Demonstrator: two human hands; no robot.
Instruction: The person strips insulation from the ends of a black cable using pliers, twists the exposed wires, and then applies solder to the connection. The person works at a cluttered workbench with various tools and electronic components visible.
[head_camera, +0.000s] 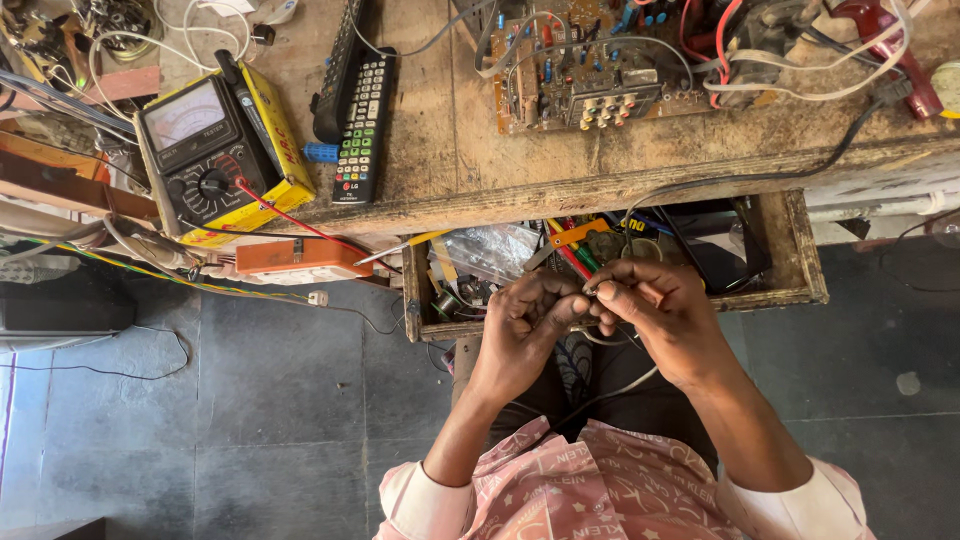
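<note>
My left hand (528, 318) and my right hand (655, 305) meet above an open wooden drawer (800, 270), fingertips pinched together on the end of a thin pale cable (622, 384). The cable loops down from my fingers over my dark trousers. Exactly what sits between the fingertips is too small to make out. The drawer under my hands holds screwdrivers with coloured handles, a clear plastic bag and small parts.
On the worn wooden bench (450, 150) lie a circuit board (580, 75) with wires, two black remote controls (362, 120), and an analogue multimeter (200, 150) in a yellow case with a red lead. An orange box (300, 262) hangs at the left. Grey tiled floor (250, 400) lies below.
</note>
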